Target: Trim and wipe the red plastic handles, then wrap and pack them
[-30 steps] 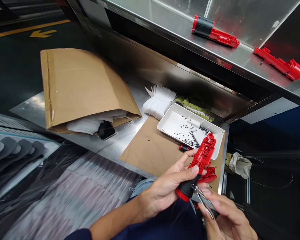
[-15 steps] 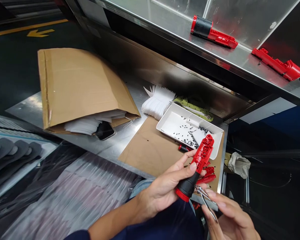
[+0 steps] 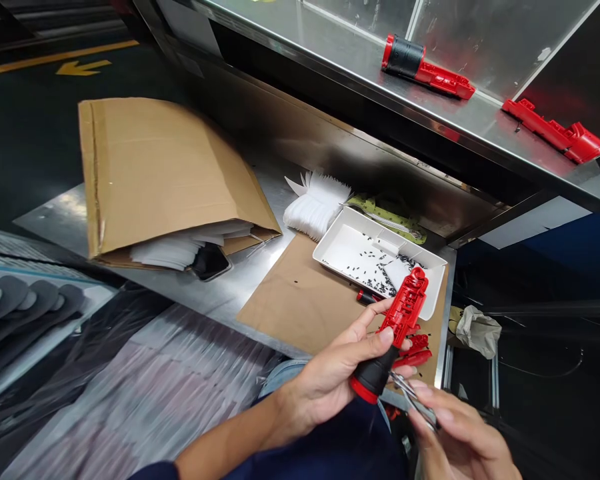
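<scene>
Item: my left hand point(image 3: 325, 393), closed around a red plastic housing with black rubber grip point(image 3: 403, 313), held above a brown cardboard sheet point(image 3: 290, 300). Item: my right hand point(image 3: 460, 433), pinching small steel pliers point(image 3: 414, 397), tips just beside the grip, near a white plastic tray point(image 3: 330, 250).

Dark navy sleeve point(image 3: 153, 472) enters at the lower edge of the view and ends well short of the wrist, leaving the left forearm point(image 3: 225, 443) uncovered. Navy top point(image 3: 330, 443), matching the sleeve in shade, occupies the lower middle of the view; its fabric appears plain. Light-blue denim jeans point(image 3: 280, 375) are visible at the lap, just beyond the top. Left hand point(image 3: 330, 387) and right hand point(image 3: 463, 437) are bare, with fingernails trimmed short.
</scene>
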The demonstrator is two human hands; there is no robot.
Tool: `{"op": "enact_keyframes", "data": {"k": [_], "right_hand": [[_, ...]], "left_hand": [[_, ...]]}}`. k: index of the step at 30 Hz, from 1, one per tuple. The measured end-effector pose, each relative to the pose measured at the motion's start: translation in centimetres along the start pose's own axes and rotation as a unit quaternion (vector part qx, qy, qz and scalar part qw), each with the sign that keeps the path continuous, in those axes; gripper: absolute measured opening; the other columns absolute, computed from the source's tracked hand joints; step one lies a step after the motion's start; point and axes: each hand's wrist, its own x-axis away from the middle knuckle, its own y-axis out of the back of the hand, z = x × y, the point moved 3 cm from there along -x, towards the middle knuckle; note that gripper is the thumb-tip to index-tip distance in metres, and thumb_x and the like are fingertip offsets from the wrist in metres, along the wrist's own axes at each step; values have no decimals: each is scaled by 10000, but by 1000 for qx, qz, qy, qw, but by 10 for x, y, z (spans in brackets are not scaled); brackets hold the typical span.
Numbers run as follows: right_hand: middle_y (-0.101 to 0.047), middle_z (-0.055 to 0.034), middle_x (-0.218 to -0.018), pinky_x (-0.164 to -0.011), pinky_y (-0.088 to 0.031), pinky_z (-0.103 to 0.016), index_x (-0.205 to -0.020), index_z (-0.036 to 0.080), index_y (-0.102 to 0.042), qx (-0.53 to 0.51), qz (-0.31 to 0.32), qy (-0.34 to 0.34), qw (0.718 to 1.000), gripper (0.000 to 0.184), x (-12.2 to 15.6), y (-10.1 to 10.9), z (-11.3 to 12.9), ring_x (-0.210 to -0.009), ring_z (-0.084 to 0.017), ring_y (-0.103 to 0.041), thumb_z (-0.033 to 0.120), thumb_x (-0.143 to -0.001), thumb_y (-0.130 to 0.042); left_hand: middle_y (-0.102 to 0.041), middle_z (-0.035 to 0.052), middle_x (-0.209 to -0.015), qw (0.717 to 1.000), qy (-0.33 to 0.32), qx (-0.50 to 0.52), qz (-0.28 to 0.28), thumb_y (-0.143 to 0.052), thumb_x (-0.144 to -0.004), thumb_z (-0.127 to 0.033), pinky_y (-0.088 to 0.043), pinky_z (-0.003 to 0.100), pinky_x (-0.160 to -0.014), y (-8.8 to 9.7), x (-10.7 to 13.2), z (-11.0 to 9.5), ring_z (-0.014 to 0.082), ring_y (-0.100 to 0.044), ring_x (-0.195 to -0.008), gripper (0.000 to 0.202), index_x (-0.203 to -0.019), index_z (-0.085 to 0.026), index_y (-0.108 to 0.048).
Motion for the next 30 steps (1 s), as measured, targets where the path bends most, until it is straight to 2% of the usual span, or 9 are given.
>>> {"op": "enact_keyframes", "data": {"k": [2, 4, 8, 14, 19, 24, 30], "right_hand": [[-751, -13, -757, -561, -645, -243, -942, 209, -653, -46, -38, 5, 998, 131, -1, 7, -1, -650, -178, -751, 309, -886, -717], [-751, -18, -793, -589, -652, -253, -983, 210, -663, -65, -54, -19, 996, 156, 0, 8, -1, -685, -180, -754, 275, -866, -742], [-760, -28, -892, -731, -655, -283, -986, 210, -666, -60, -37, -80, 994, 198, 3, -4, 4, -828, -186, -754, 169, -823, -770], [-762, -20, -855, -688, -653, -261, -960, 190, -667, -25, -4, -29, 999, 212, -4, -17, 11, -792, -189, -759, 125, -786, -770], [-770, -11, -887, -736, -647, -254, -956, 183, -677, -58, -9, -50, 997, 255, -7, -21, 12, -782, -171, -760, 59, -753, -771], [-772, -21, -906, -740, -646, -260, -944, 182, -681, -59, -7, -65, 996, 233, -5, -22, 13, -786, -172, -760, 61, -763, -765], [-774, -15, -845, -687, -659, -278, -926, 185, -676, -34, 11, -31, 999, 234, -6, -20, 9, -721, -187, -761, 57, -754, -772]], "left_hand": [[-704, 71, -1012, 1000, 9, 21, 5, -693, -886, -219, -563, 393, -903, 2, 0, -1, 165, -676, -927, 426, -1294, -200, -574], [-707, 83, -984, 999, 19, 38, 2, -589, -952, -223, -554, 413, -926, 4, -1, -3, 162, -678, -930, 349, -1299, -187, -586], [-706, 100, -954, 999, 39, 24, -12, -504, -991, -281, -557, 331, -829, 5, -1, -4, 169, -686, -890, 370, -1343, -186, -569], [-704, 109, -1027, 999, 14, 16, -29, -531, -968, -216, -534, 341, -862, 2, 0, -4, 184, -668, -939, 410, -1376, -169, -522], [-707, 110, -982, 1000, 4, 10, -14, -504, -975, -187, -525, 313, -855, 1, -1, -4, 180, -672, -933, 514, -1473, -149, -383], [-704, 116, -963, 1000, 3, -1, -10, -447, -995, -187, -524, 299, -856, 1, -2, -4, 177, -681, -925, 574, -1532, -137, -251], [-709, 89, -923, 1000, 8, 9, 5, -506, -977, -198, -533, 287, -848, 2, 0, -1, 162, -688, -886, 576, -1515, -164, -305]]}}
